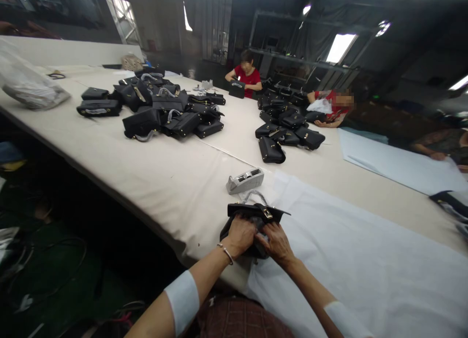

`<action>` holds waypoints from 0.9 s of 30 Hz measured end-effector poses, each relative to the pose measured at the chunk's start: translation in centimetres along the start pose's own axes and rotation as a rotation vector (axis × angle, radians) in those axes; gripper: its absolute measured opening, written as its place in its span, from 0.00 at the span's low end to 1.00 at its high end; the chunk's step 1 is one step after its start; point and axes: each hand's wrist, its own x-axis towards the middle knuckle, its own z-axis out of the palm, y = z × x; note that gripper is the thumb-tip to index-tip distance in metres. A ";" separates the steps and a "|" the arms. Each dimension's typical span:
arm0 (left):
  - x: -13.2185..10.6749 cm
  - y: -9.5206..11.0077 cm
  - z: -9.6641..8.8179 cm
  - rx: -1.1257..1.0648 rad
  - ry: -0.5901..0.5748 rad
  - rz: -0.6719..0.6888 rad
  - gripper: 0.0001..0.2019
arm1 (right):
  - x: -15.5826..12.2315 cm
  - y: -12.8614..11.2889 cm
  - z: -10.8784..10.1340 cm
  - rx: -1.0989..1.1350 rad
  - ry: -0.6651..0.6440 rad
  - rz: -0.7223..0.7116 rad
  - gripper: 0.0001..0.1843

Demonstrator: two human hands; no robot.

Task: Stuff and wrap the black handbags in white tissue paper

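A small black handbag point(256, 213) with a gold clasp and a wrapped handle sits at the near edge of a long cream table point(146, 167). My left hand point(239, 235) grips its left side, fingers curled on the bag. My right hand point(276, 243) presses against the bag's lower front, fingers closed on grey stuffing or wrapping at its opening. A bracelet circles my left wrist.
A grey tape dispenser point(244, 180) lies just beyond the bag. White sheets point(365, 260) cover the table to the right. Piles of black handbags point(161, 109) point(288, 130) lie farther off. Two people point(246, 77) sit at the far side. A plastic sack point(25, 84) rests far left.
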 end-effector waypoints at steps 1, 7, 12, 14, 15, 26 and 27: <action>0.5 -0.3 -0.5 0.000 -0.020 -0.021 0.11 | 0.9 0.0 0.2 0.003 0.016 0.033 0.25; -0.3 -3.7 -3.0 -0.091 -0.068 -0.140 0.11 | 3.3 -0.8 0.4 0.136 0.020 0.269 0.29; -3.5 -3.7 -1.0 -0.197 -0.050 -0.213 0.04 | 1.5 -1.8 3.4 0.343 -0.165 0.533 0.30; -4.7 -3.1 -0.1 -0.235 -0.024 -0.226 0.06 | 0.8 -1.8 3.7 0.369 -0.196 0.534 0.28; -5.2 -2.8 0.2 -0.267 -0.002 -0.207 0.07 | 0.4 -1.8 3.4 0.383 -0.185 0.523 0.26; -7.1 -0.8 1.6 -0.228 0.143 -0.267 0.13 | -2.1 -2.6 0.9 0.226 -0.091 0.115 0.26; -7.0 -0.4 1.1 -0.229 0.181 -0.220 0.14 | -1.7 -2.6 0.8 0.229 -0.080 0.108 0.27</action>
